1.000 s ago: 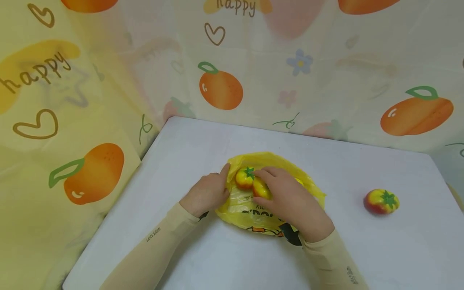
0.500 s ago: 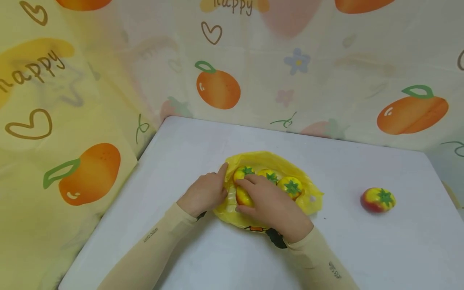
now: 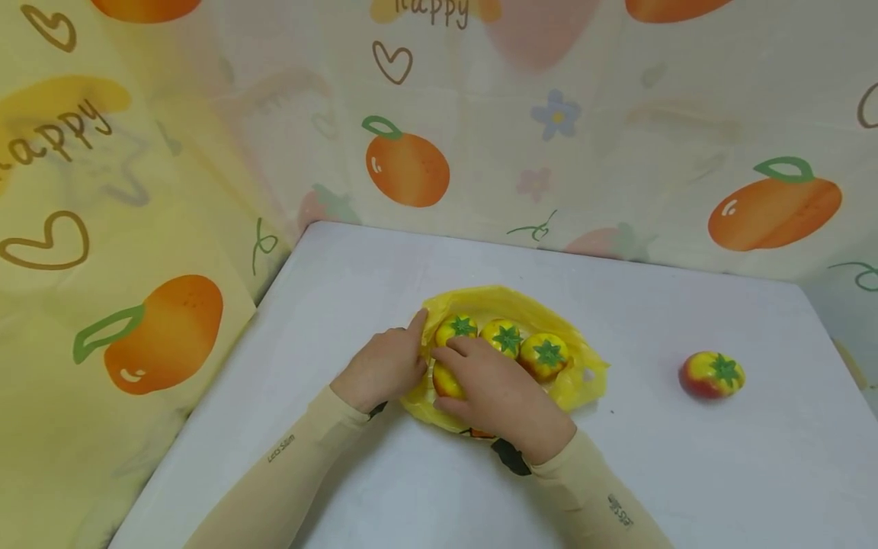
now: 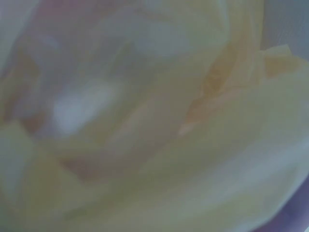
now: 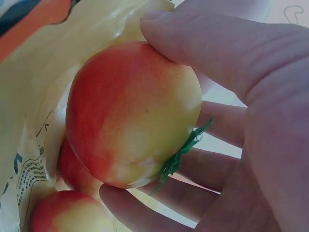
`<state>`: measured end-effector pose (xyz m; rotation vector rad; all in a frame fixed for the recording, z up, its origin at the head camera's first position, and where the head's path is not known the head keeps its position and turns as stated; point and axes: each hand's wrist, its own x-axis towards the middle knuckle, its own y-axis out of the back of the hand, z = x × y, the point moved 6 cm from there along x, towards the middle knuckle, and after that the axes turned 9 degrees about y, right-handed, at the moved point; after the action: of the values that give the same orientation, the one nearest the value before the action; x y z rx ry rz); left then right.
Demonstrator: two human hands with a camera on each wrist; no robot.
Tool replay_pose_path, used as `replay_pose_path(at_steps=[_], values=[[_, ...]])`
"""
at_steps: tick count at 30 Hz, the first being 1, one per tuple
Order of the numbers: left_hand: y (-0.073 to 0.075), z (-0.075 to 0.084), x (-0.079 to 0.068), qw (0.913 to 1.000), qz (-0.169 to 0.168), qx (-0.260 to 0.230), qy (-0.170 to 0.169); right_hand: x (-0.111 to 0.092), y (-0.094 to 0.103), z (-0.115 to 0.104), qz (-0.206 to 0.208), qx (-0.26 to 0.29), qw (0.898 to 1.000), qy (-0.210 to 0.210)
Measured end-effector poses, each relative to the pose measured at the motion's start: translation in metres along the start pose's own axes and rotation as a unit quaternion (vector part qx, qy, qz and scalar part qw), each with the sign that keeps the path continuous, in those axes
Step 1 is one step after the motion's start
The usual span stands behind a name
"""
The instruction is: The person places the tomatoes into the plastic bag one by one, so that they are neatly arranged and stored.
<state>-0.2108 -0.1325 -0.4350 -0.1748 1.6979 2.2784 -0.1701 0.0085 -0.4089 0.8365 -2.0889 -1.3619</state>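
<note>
A yellow plastic bag (image 3: 586, 383) lies spread with its mouth open. My left hand (image 3: 380, 370) pinches its left rim, index finger extended along the edge. Inside the bag, my right hand (image 3: 504, 396) holds a red-and-yellow persimmon-like fruit (image 5: 130, 116) with a green leafy cap; the right wrist view shows thumb and fingers around it. Three similar fruits sit in the bag: a left one (image 3: 456, 326), a middle one (image 3: 503, 336) and a right one (image 3: 544, 356). Blurred yellow plastic (image 4: 169, 145) fills the left wrist view, hiding the left fingers.
Another such fruit (image 3: 711, 374) lies on the white table (image 3: 686, 473), right of the bag. Behind and to the left hangs a curtain (image 3: 480, 130) printed with oranges, hearts and lettering.
My right hand has shifted left within the bag, carrying its fruit to the left side. The middle and right fruits have come into view behind it. The left hand keeps its hold on the rim.
</note>
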Motion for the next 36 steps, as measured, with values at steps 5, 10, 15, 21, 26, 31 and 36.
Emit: replay_pose_path(at_steps=[5,10,15,21,26,31,36], values=[[0.000,0.000,0.000,1.0000,-0.004,-0.007,0.003,0.001,0.000,-0.002,0.003,-0.006,1.000,0.008],[0.000,-0.001,0.000,0.9999,-0.005,-0.010,0.005,0.003,-0.004,-0.003,-0.005,-0.003,1.000,0.011],[0.000,-0.001,0.001,0.9999,0.002,-0.007,0.007,0.006,-0.013,-0.003,-0.018,-0.012,1.000,0.014],[-0.001,0.000,0.001,1.0000,0.000,-0.002,0.005,0.005,-0.016,-0.002,-0.014,-0.020,1.000,0.015],[-0.001,0.000,0.000,1.0000,-0.002,-0.002,0.005,0.005,-0.017,-0.001,-0.011,-0.014,1.000,0.014],[-0.001,0.000,0.001,1.0000,-0.001,-0.004,0.005,0.006,-0.019,0.000,-0.009,-0.019,1.000,0.008],[-0.002,-0.001,0.002,1.0000,-0.001,-0.004,0.005,0.007,-0.022,0.001,-0.013,-0.026,1.000,-0.004]])
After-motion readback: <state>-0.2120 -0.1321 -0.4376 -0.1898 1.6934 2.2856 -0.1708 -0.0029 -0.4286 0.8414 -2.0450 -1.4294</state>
